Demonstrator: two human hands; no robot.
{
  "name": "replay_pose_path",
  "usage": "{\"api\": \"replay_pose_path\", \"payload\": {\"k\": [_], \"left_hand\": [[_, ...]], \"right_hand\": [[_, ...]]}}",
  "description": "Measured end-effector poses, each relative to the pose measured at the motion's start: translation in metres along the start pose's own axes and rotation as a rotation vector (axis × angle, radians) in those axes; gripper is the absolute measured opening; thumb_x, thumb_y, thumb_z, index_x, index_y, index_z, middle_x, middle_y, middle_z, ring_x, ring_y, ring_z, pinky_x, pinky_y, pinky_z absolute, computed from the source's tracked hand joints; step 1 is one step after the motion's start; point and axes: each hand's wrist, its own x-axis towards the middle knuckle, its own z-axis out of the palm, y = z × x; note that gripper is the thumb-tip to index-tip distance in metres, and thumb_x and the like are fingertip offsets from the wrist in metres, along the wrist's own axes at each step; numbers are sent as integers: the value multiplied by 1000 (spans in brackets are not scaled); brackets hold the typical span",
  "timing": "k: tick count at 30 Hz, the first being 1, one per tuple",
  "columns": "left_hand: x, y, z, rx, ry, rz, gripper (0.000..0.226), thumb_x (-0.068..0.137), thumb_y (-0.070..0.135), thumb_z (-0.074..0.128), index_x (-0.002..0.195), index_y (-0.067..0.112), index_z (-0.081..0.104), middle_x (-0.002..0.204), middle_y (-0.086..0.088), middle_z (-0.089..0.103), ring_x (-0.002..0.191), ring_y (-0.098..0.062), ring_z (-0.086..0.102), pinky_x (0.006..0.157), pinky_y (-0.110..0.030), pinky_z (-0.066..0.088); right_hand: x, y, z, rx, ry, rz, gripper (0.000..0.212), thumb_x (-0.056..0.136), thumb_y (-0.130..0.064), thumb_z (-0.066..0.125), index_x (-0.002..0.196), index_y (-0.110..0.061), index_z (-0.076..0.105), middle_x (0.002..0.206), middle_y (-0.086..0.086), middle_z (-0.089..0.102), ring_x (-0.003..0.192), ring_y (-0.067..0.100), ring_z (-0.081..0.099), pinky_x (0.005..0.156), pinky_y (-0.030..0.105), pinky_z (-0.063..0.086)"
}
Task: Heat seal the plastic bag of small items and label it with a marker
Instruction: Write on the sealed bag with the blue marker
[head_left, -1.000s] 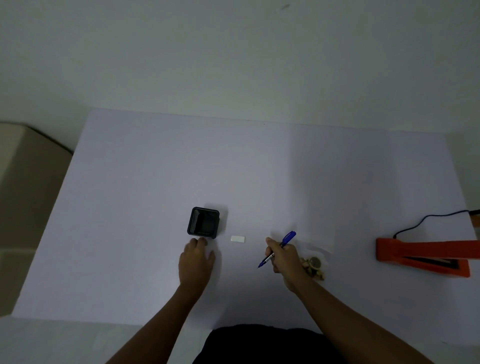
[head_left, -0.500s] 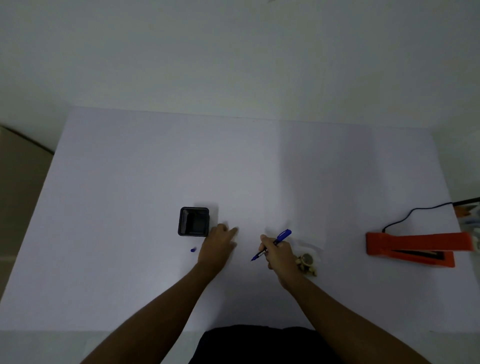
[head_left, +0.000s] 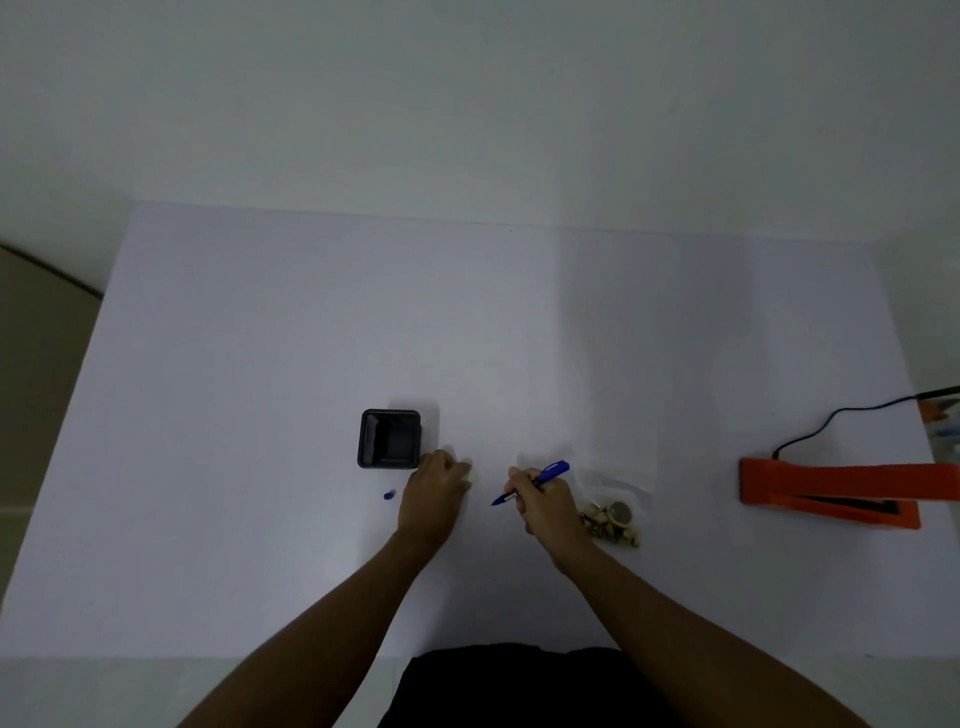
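My right hand (head_left: 545, 506) grips a blue marker (head_left: 535, 480), uncapped, its tip pointing down-left just above the table. The clear plastic bag (head_left: 615, 501) of small tan items lies right beside that hand, to its right. My left hand (head_left: 436, 493) rests palm-down on the table over the spot where a small white label lay; the label is hidden beneath it. The marker's blue cap (head_left: 389, 495) lies loose on the table left of my left hand. The orange heat sealer (head_left: 831, 488) sits at the far right with its black cord (head_left: 831, 421).
A black square holder (head_left: 389, 439) stands just up-left of my left hand. The white table (head_left: 260, 364) meets a pale wall at the back. Some objects peek in at the right edge (head_left: 943, 421).
My left hand slid right from below the black holder onto the white label, covering it, and left the blue cap on the table. The right hand kept the marker and barely moved.
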Motion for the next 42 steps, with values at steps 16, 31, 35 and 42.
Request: {"api": "replay_pose_path", "payload": {"k": [16, 31, 35, 42], "left_hand": [[12, 6, -6, -97, -47, -70, 15, 88, 2, 65, 76, 9, 59, 68, -9, 63, 61, -21, 56, 58, -33, 53], [21, 17, -28, -491, -208, -194, 15, 84, 18, 74, 96, 13, 67, 85, -6, 71, 76, -18, 66, 72, -33, 56], [16, 12, -28, -472, -203, -182, 9, 85, 20, 73, 88, 12, 70, 79, -4, 68, 68, -12, 59, 65, -24, 49], [13, 13, -30, -483, -234, -129, 11, 87, 22, 71, 87, 12, 71, 77, -1, 67, 68, -11, 59, 64, -21, 48]], "right_hand": [[17, 10, 11, -304, 19, -277, 21, 98, -8, 49, 97, -18, 68, 102, 3, 65, 86, 7, 60, 85, 26, 50], [39, 7, -1, -539, -103, -302, 11, 86, -13, 70, 76, -11, 67, 64, -8, 53, 57, 4, 45, 59, 14, 37], [40, 8, -9, -425, -90, -282, 7, 82, -13, 74, 78, -10, 69, 67, -4, 61, 59, 6, 50, 63, 22, 46], [34, 7, -10, -391, -136, -259, 5, 82, -17, 76, 85, -17, 72, 77, 1, 68, 65, 8, 56, 67, 22, 50]]}}
